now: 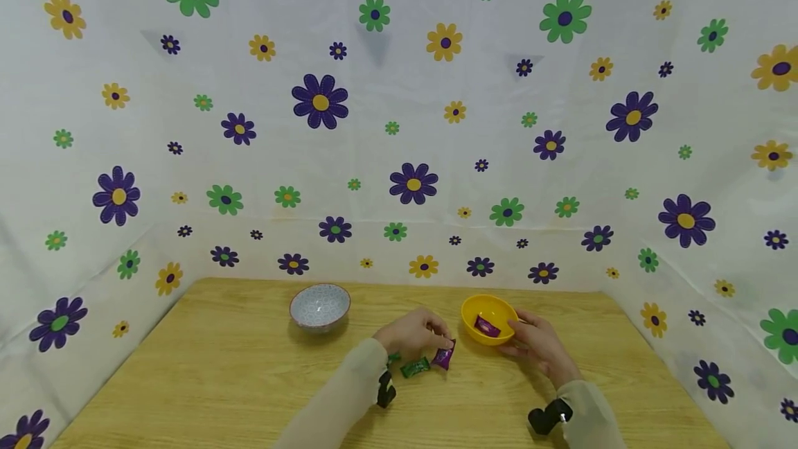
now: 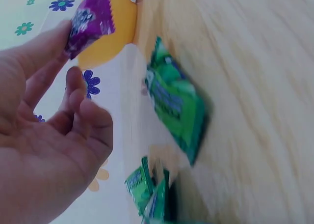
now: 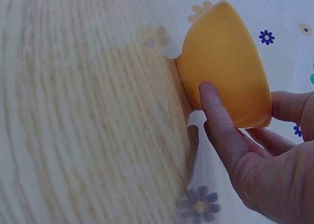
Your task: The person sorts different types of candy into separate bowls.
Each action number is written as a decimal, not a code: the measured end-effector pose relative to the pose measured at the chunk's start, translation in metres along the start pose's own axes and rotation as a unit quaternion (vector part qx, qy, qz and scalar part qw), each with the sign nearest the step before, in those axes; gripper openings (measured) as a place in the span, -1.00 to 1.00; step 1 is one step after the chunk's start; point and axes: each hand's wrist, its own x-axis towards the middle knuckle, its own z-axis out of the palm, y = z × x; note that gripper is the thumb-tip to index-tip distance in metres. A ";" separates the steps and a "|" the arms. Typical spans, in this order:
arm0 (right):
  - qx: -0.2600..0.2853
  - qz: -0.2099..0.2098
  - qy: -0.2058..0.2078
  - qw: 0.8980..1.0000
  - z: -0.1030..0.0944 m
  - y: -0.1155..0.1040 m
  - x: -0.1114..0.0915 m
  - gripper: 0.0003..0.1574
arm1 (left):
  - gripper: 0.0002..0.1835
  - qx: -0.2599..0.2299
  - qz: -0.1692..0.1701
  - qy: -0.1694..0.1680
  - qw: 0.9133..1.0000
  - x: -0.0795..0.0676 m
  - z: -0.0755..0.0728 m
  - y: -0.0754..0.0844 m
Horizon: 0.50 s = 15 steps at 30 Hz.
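Observation:
Between thumb and fingertips my left hand (image 1: 410, 333) pinches a purple-wrapped candy (image 2: 91, 25), which appears raised off the table in the left wrist view. A green-wrapped candy (image 1: 415, 367) lies on the table just beside that hand. More green wrapper (image 2: 152, 194) shows nearer the wrist, mostly covered by the hand in the head view. My right hand (image 1: 544, 346) grips the right side of a yellow bowl (image 3: 225, 62), thumb at the rim and fingers against the outer wall. Inside the bowl rests another purple-wrapped candy (image 1: 486, 326).
A grey-blue patterned bowl (image 1: 319, 308) with a reddish rim stands at the back left of the wooden table (image 1: 237, 366). White cloth (image 1: 386, 151) printed with flowers hangs behind and along both sides. Black straps with small devices (image 1: 550, 416) sit on the wrists.

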 end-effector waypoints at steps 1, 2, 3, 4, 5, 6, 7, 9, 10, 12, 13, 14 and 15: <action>-0.001 0.000 -0.001 1.000 0.000 0.000 0.000 -0.30 | -0.87 -0.007 -0.002 0.013 1.000 0.000 0.001 0.002; 0.002 0.000 -0.002 1.000 0.000 0.000 0.000 -0.30 | -0.86 -0.013 -0.005 0.026 1.000 0.001 0.001 0.003; 0.003 0.001 -0.004 1.000 0.000 0.000 0.000 -0.29 | -0.86 -0.020 -0.007 0.039 0.999 0.002 0.002 0.005; 0.006 0.001 -0.005 1.000 0.000 -0.001 0.000 -0.29 | -0.85 -0.026 -0.007 0.050 0.998 0.003 0.002 0.008; 0.009 0.002 -0.004 1.000 -0.001 0.000 0.000 -0.28 | -0.85 -0.034 -0.009 0.061 0.998 0.005 0.003 0.009; 0.012 0.002 -0.004 1.000 -0.001 0.000 0.000 -0.28 | -0.85 -0.042 -0.012 0.074 0.996 0.008 0.004 0.011; 0.014 0.002 -0.005 1.000 0.000 -0.001 0.000 -0.28 | -0.85 -0.051 -0.015 0.088 0.995 0.010 0.006 0.012; 0.016 0.001 -0.005 1.000 0.000 -0.001 0.000 -0.27 | -0.85 -0.068 -0.012 0.121 0.990 0.017 0.009 0.014; 0.016 0.000 -0.006 1.000 0.000 0.000 0.000 -0.27 | -0.85 -0.074 -0.009 0.139 0.988 0.021 0.011 0.015; 0.013 0.000 -0.006 1.000 0.000 -0.001 0.000 -0.26 | -0.85 -0.089 -0.001 0.174 0.981 0.028 0.014 0.018; 0.012 0.000 -0.006 1.000 0.000 -0.001 0.000 -0.27 | -0.85 -0.094 0.003 0.188 0.978 0.032 0.016 0.019; 0.011 0.002 -0.003 1.000 0.000 0.000 0.000 -0.27 | -0.85 -0.098 0.004 0.200 0.975 0.035 0.018 0.020; 0.010 0.003 -0.002 1.000 0.001 0.000 0.000 -0.27 | -0.85 -0.102 0.002 0.210 0.972 0.037 0.020 0.022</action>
